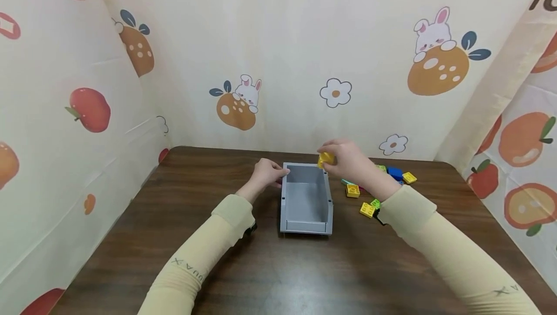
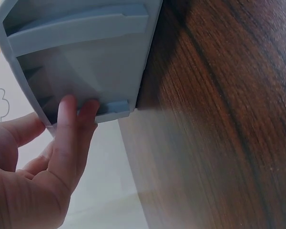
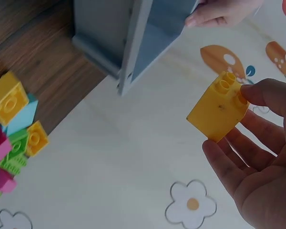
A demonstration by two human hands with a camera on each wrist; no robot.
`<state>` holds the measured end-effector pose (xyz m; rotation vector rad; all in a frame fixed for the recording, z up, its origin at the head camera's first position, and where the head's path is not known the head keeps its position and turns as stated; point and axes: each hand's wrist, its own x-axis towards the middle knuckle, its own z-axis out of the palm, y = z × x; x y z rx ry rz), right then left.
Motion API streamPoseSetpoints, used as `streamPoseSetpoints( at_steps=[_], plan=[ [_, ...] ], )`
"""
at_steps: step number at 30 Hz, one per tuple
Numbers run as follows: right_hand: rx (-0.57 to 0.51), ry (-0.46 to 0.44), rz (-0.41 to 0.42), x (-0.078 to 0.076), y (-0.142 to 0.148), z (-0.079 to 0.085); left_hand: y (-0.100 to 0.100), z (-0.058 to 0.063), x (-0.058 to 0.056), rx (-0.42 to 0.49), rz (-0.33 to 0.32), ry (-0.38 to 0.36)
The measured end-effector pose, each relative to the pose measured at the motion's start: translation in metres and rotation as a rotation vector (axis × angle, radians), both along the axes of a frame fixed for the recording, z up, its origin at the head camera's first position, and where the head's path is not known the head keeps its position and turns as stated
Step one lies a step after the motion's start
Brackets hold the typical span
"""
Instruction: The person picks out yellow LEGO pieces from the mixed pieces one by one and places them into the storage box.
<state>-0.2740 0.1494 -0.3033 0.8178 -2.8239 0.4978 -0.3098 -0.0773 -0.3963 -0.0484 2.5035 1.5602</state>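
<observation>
"Yellow studded plastic brick point(image 3: 215, 114) up in the air: what could have gone wrong with it?"

"I went from the left. The person's left grip point(image 1: 265, 173) had thumb and fingers closed about the far left part of the grey, open-topped plastic bin point(image 1: 306, 226), the fingers along its outer wall. That grip alone steadied the bin on the brown wood-grain table point(image 1: 196, 184), so an uneven tug might have swung it round."

"And further right?"

"The brick hung by the bin's far right corner; the right wrist view showed a gap between the two. Too low a pass could have clipped the rim, turning the brick or nudging the bin."

"Was it held well?"

"Only at its edges, I judged. The right grip point(image 1: 347, 161) was parted just by the brick's breadth, thumb on the studded side, fingertips at the opposite end, palm clear of it. One slip of the thumb over the studs and the brick could have twisted out, dropping either side of the wall."

"What about the far right?"

"Loose plastic bricks point(image 1: 353, 191) in yellow, green, blue and pink lay scattered on the table by the cream fabric sleeve point(image 1: 452, 247). Its cuff and the dark strap point(image 1: 380, 217) came close to a flat yellow plastic brick point(image 1: 367, 209); a lowered sleeve might have dragged that one aside. Whether strap and brick touched, I couldn't tell."
</observation>
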Motion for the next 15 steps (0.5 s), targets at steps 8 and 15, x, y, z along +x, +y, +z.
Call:
streamPoseSetpoints(
  at_steps=[8, 15],
  plan=[
    [-0.023, 0.003, 0.045, 0.007, -0.02, -0.013, 0.002, 0.001, 0.001, -0.023, 0.02, -0.006],
    [-0.017, -0.05, 0.052, 0.007, -0.034, -0.024, 0.003, 0.002, 0.002, -0.028, 0.025, 0.001]
  ],
)
